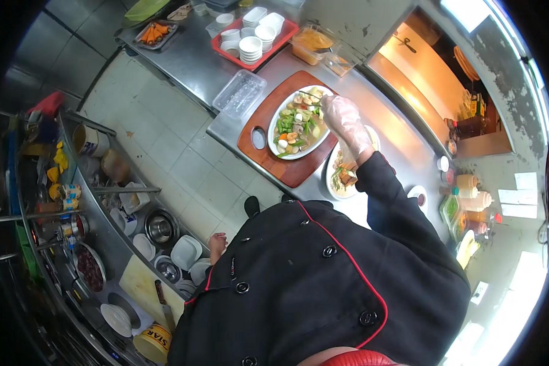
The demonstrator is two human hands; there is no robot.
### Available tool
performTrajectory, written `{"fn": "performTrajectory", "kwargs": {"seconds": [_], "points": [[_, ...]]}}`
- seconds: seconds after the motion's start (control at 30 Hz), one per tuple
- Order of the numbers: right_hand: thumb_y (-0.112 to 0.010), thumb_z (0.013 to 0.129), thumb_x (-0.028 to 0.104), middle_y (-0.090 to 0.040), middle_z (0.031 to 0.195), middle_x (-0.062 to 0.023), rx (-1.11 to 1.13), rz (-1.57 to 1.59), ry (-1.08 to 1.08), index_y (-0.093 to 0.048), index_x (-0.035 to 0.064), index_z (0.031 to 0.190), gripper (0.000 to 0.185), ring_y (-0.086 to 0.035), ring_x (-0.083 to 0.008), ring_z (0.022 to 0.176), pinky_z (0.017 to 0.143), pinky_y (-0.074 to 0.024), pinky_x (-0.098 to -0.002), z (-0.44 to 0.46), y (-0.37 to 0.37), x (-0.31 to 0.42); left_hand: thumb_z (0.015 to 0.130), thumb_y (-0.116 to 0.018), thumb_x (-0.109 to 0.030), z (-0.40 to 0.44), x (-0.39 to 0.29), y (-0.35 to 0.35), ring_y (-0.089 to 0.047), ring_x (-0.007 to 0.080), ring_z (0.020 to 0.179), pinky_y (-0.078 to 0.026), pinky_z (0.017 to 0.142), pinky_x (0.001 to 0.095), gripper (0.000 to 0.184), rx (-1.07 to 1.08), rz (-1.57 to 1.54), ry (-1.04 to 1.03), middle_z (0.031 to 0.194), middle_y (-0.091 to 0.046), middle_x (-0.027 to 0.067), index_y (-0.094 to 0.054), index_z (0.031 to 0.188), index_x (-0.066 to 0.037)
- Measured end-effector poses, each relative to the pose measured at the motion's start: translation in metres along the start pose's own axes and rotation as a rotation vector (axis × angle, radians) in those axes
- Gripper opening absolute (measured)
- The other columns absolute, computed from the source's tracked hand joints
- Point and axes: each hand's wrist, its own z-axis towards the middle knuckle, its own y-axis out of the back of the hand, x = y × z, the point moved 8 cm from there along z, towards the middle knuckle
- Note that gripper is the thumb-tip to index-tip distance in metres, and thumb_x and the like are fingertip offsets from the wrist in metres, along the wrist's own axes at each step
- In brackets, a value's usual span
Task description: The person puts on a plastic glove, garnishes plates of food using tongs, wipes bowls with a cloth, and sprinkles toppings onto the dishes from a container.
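My right hand [346, 121], in a clear plastic glove, is closed at the upper right rim of a white oval platter [273, 139]. A thin dark piece shows by its fingertips; its kind is unclear. Stir-fried vegetables [297, 122] with small white eggs, carrot and green pods fill the platter, which sits on a reddish-brown wooden board [250, 143] with a hole at one end. Below my right forearm, partly hidden, lies a second white oval dish [334, 190] with food. My bare left hand [218, 244] hangs low beside my body, fingers loosely apart, nothing visible in it.
A clear plastic tub [239, 93] stands beside the board. Farther back are a red tray [217, 44] of white cups and a tray of carrots [155, 34]. Sauce bottles [470, 194] line the right wall. On the left counter, a knife [162, 299] lies on a cutting board [139, 282].
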Motion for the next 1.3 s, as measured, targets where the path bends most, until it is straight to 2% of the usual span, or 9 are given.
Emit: {"fn": "performTrajectory", "kwargs": {"seconds": [0.2, 0.5, 0.6, 0.7, 0.83, 0.97, 1.03, 1.2, 1.3], "points": [[-0.05, 0.078, 0.013, -0.064, 0.073, -0.0196, 0.106, -0.044, -0.036, -0.066, 0.0044, 0.075, 0.018, -0.064, -0.035, 0.074, 0.068, -0.0502, -0.0429, 0.008, 0.002, 0.004, 0.079, -0.055, -0.003, 0.034, 0.024, -0.002, -0.063, 0.0147, 0.059, -0.047, 0.044, 0.0291, 0.022, 0.074, -0.245, 0.008, 0.075, -0.065, 0.005, -0.062, 0.1, -0.007], [-0.054, 0.079, 0.015, -0.065, 0.077, -0.0185, 0.162, -0.046, -0.077, -0.069, 0.0083, 0.084, 0.017, -0.064, -0.0344, 0.075, 0.07, -0.0503, -0.0422, 0.006, 0.007, -0.007, 0.08, -0.055, -0.002, 0.033, 0.02, -0.003, -0.063, 0.0139, 0.06, -0.047, 0.045, 0.0284, 0.022, 0.039, -0.255, 0.0, 0.075, -0.064, 0.0042, -0.061, 0.1, -0.007], [-0.054, 0.077, 0.013, -0.063, 0.067, -0.0172, 0.006, 0.012, 0.02, -0.067, 0.0055, 0.073, 0.016, -0.064, -0.0338, 0.065, 0.061, -0.0509, -0.0423, -0.012, 0.023, -0.001, 0.078, -0.054, -0.001, 0.021, 0.02, -0.002, -0.063, 0.0142, 0.059, -0.047, 0.045, 0.0284, 0.023, 0.01, -0.182, -0.006, 0.075, -0.064, 0.0043, -0.062, 0.099, -0.007], [-0.056, 0.078, 0.015, -0.061, 0.062, -0.0163, -0.053, 0.163, 0.095, -0.065, 0.0061, 0.07, 0.015, -0.062, -0.0328, 0.059, 0.057, -0.0499, -0.0421, -0.036, 0.038, 0.018, 0.078, -0.053, -0.001, 0.035, 0.041, -0.004, -0.063, 0.0144, 0.059, -0.047, 0.044, 0.0287, 0.023, 0.065, -0.272, 0.065, 0.075, -0.065, 0.0045, -0.063, 0.097, -0.007], [-0.057, 0.079, 0.017, -0.06, 0.059, -0.015, -0.083, 0.131, 0.153, -0.065, 0.0072, 0.07, 0.015, -0.061, -0.032, 0.057, 0.055, -0.0493, -0.042, -0.056, 0.026, 0.026, 0.078, -0.05, 0.0, 0.06, 0.06, -0.006, -0.062, 0.014, 0.059, -0.046, 0.044, 0.0288, 0.025, 0.08, -0.259, 0.071, 0.076, -0.064, 0.0037, -0.062, 0.099, -0.006], [-0.058, 0.079, 0.02, -0.062, 0.067, -0.0165, 0.066, 0.078, 0.083, -0.066, 0.0071, 0.075, 0.016, -0.063, -0.0319, 0.064, 0.061, -0.0504, -0.0422, -0.059, 0.029, 0.024, 0.078, -0.047, 0.002, 0.037, 0.02, -0.008, -0.06, 0.0135, 0.058, -0.044, 0.043, 0.0282, 0.028, 0.098, -0.298, 0.118, 0.075, -0.062, 0.0023, -0.059, 0.102, -0.007], [-0.058, 0.079, 0.02, -0.064, 0.07, -0.0162, 0.132, 0.114, -0.006, -0.067, 0.0074, 0.079, 0.016, -0.064, -0.0328, 0.068, 0.064, -0.0508, -0.0426, -0.054, 0.037, 0.012, 0.078, -0.047, 0.002, 0.013, -0.012, -0.004, -0.059, 0.0135, 0.057, -0.044, 0.043, 0.0283, 0.028, 0.01, -0.144, 0.0, 0.073, -0.061, 0.0018, -0.059, 0.102, -0.007], [-0.059, 0.08, 0.023, -0.066, 0.081, -0.0152, 0.179, 0.089, -0.232, -0.068, 0.0075, 0.088, 0.02, -0.064, -0.0333, 0.079, 0.072, -0.0511, -0.0418, -0.04, 0.057, -0.028, 0.078, -0.049, 0.001, 0.007, -0.024, -0.001, -0.06, 0.0138, 0.059, -0.045, 0.044, 0.0291, 0.027, 0.016, -0.109, -0.007, 0.075, -0.062, 0.0028, -0.059, 0.101, -0.007], [-0.062, 0.078, 0.023, -0.066, 0.085, -0.0154, 0.195, -0.025, -0.233, -0.068, 0.0077, 0.089, 0.02, -0.064, -0.032, 0.083, 0.075, -0.0507, -0.0407, -0.042, 0.046, -0.049, 0.078, -0.052, 0.0, 0.004, -0.028, 0.0, -0.061, 0.0141, 0.059, -0.046, 0.045, 0.03, 0.025, 0.001, -0.044, -0.055, 0.077, -0.063, 0.0039, -0.06, 0.101, -0.008]]}}
